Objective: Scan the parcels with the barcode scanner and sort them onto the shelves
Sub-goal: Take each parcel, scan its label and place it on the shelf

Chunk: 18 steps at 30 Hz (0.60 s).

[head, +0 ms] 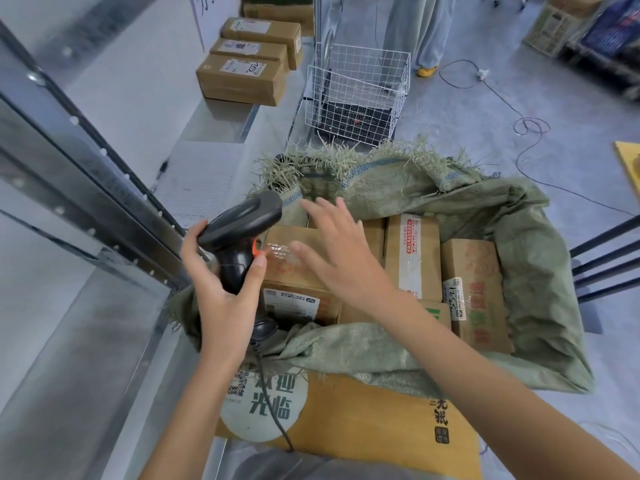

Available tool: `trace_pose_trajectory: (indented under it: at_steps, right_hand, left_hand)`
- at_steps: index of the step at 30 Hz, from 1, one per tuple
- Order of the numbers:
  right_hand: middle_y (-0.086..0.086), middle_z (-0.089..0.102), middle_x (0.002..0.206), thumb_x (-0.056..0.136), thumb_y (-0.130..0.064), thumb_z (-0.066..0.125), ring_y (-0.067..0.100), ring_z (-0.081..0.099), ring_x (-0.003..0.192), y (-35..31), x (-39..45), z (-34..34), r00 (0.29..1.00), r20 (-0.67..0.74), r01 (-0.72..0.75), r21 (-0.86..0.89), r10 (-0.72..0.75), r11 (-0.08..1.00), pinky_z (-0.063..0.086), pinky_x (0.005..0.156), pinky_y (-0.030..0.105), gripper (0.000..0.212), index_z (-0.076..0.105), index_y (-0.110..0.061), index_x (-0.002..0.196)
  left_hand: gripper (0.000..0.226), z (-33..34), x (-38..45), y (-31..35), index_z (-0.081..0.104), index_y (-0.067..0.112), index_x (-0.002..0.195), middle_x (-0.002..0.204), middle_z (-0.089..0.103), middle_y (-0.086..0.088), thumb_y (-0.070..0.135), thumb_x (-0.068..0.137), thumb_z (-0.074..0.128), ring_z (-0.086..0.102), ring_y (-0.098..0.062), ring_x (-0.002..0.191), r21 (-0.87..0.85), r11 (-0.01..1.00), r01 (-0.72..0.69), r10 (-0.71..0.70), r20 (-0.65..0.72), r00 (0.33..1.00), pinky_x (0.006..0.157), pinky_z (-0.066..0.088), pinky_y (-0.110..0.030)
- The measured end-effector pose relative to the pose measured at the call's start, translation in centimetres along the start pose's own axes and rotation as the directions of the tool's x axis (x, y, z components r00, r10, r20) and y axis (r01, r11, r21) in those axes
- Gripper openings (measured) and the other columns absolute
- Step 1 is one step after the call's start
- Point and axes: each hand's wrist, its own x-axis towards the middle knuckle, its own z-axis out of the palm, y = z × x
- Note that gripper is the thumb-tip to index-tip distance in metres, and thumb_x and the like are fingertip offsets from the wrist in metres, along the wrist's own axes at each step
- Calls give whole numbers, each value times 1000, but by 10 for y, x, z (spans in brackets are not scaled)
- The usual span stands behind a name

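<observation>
My left hand (pixel 221 289) grips the handle of a black barcode scanner (pixel 242 226) with an orange trigger, its head pointing up and right. My right hand (pixel 337 247) hovers with spread fingers over a cardboard parcel (pixel 294 275) that lies in an open green woven sack (pixel 502 209). Several more cardboard parcels (pixel 414 251) sit in the sack, some with white labels. Three parcels (pixel 242 76) stand in a row on the grey shelf (pixel 131 109) at the upper left.
A white wire basket (pixel 356 95) stands on the floor beyond the sack. A sheet of paper (pixel 201 181) and a pen lie on the shelf. A yellow mat (pixel 363 420) lies under the sack. Cables trail across the floor at right. A person's legs (pixel 415 29) are at the top.
</observation>
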Motion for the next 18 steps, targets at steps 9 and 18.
trace_pose_trajectory:
  at_steps: [9,18]
  right_hand:
    - [-4,-6,168,94,-66,3,20,-12,154,-8,21,41,928,354,283,-459,-118,842,-12,119,62,76,-1,-27,160]
    - [0,-22,165,105,-56,21,17,-21,152,57,10,77,825,564,311,-406,-32,859,-11,122,54,77,-17,-15,157]
  left_hand:
    - [70,-25,3,6,27,31,141,138,45,11,-11,96,60,72,-9,109,-66,992,-107,97,-140,985,100,52,-22]
    - [70,-34,8,-1,29,40,139,141,51,20,-4,96,64,74,-25,106,-104,991,-87,68,-167,984,98,54,-27]
